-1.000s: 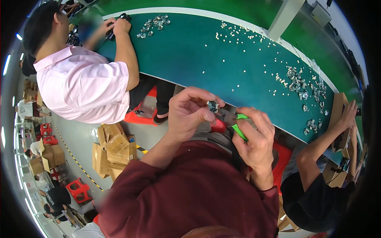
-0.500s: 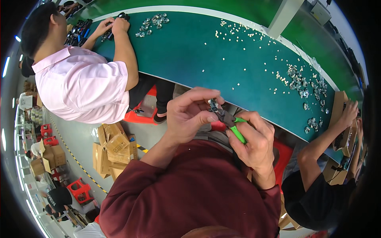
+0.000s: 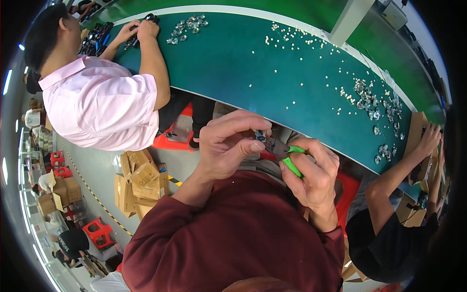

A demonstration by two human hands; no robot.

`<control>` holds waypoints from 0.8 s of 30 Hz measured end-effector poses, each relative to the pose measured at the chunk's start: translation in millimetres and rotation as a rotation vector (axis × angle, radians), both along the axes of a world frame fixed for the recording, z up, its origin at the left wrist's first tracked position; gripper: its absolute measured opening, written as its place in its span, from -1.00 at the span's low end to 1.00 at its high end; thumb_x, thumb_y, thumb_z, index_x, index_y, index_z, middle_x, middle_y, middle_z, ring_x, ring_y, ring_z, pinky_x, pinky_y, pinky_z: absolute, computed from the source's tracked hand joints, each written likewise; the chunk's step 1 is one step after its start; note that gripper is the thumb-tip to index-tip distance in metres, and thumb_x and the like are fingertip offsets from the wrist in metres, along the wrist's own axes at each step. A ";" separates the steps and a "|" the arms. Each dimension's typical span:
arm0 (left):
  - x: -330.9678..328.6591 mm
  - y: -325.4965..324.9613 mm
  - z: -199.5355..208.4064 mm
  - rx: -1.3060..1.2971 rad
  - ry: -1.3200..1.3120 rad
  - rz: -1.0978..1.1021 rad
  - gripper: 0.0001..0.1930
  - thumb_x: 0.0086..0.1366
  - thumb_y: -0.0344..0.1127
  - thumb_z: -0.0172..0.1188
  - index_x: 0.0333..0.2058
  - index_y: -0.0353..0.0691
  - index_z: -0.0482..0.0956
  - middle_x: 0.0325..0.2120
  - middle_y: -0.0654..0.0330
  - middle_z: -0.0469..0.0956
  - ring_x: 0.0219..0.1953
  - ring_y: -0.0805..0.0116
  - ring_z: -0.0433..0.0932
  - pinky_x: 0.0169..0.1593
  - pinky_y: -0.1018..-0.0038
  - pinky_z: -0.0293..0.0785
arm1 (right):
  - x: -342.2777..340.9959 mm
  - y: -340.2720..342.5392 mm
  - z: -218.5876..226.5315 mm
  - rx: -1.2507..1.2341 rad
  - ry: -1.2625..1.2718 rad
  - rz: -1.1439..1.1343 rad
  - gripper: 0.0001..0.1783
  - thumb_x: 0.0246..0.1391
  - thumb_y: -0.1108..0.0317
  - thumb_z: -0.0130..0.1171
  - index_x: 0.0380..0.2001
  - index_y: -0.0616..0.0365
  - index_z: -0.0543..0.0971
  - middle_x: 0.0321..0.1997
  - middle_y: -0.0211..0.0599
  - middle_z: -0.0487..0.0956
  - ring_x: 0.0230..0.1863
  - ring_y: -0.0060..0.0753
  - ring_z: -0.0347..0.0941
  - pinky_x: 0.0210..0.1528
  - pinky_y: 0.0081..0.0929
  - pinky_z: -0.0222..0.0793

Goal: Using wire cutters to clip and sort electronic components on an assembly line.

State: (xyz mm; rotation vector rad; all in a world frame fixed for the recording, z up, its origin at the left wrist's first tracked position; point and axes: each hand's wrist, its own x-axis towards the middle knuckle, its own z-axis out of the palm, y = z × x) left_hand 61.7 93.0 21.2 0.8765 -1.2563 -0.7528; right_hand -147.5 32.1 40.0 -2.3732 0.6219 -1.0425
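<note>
My left hand (image 3: 226, 141) pinches a small dark, shiny part (image 3: 261, 135) between thumb and forefinger, just off the near edge of the green table. Its exact kind is too small to make out. In my right hand (image 3: 314, 170) is a pair of cutting pliers (image 3: 278, 149) with bright green handles and dark jaws. The tips of the jaws meet the small part at my left fingertips. Whether they bite into it cannot be seen. Both hands are held in the air above my lap.
On the green table (image 3: 219, 58) lie scattered small pale cubes (image 3: 292, 36) and clusters of clear shiny pieces (image 3: 367, 100). A co-worker in a pink shirt (image 3: 97, 104) sits at left; another in black (image 3: 384, 243) reaches into a cardboard box (image 3: 416, 129) at right. Cartons (image 3: 141, 180) stand on the floor.
The small part has turned a little in my left fingers, and the pliers have shifted slightly with it. Their green handles look a bit wider apart.
</note>
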 end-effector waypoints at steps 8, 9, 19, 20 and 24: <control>5.9 2.9 0.0 0.015 -0.023 -0.009 -0.70 0.22 -0.44 0.40 -0.09 -0.41 0.67 -0.22 0.00 0.65 -0.23 0.35 0.64 -0.25 0.53 0.60 | 1.5 -0.3 1.0 0.010 0.002 0.016 -0.82 -0.22 0.46 0.42 -0.51 0.22 0.60 -0.32 -0.24 0.59 -0.55 -0.25 0.51 -0.51 -0.36 0.38; 6.9 3.6 0.3 0.024 -0.048 -0.015 -0.70 0.21 -0.45 0.41 -0.08 -0.40 0.67 -0.22 0.00 0.65 -0.23 0.35 0.64 -0.24 0.53 0.60 | 1.7 0.1 1.1 0.011 -0.003 0.021 -0.82 -0.22 0.46 0.42 -0.53 0.23 0.59 -0.32 -0.24 0.58 -0.55 -0.24 0.50 -0.51 -0.35 0.38; -0.3 6.2 9.1 0.019 -0.095 0.028 -0.60 0.15 -0.28 0.49 -0.13 -0.41 0.63 -0.23 -0.04 0.63 -0.24 0.28 0.63 -0.17 0.44 0.57 | 1.7 3.0 -2.8 -0.038 0.084 -0.037 -0.77 -0.29 0.41 0.41 -0.61 0.23 0.52 -0.34 -0.25 0.55 -0.58 -0.21 0.45 -0.51 -0.34 0.37; -0.3 7.3 10.3 0.027 -0.062 0.018 -0.66 0.16 -0.39 0.46 -0.12 -0.41 0.65 -0.24 -0.03 0.65 -0.24 0.30 0.64 -0.19 0.47 0.59 | 2.0 3.4 -2.4 -0.038 0.095 -0.033 -0.77 -0.29 0.41 0.40 -0.61 0.22 0.51 -0.34 -0.25 0.56 -0.58 -0.22 0.45 -0.51 -0.34 0.37; 5.0 8.3 13.4 0.023 -0.062 0.003 -0.71 0.16 -0.51 0.43 -0.13 -0.42 0.67 -0.23 -0.01 0.66 -0.24 0.34 0.65 -0.21 0.50 0.60 | 5.2 2.9 -1.7 -0.052 0.071 -0.023 -0.78 -0.32 0.42 0.39 -0.62 0.22 0.51 -0.34 -0.26 0.56 -0.58 -0.22 0.45 -0.51 -0.34 0.37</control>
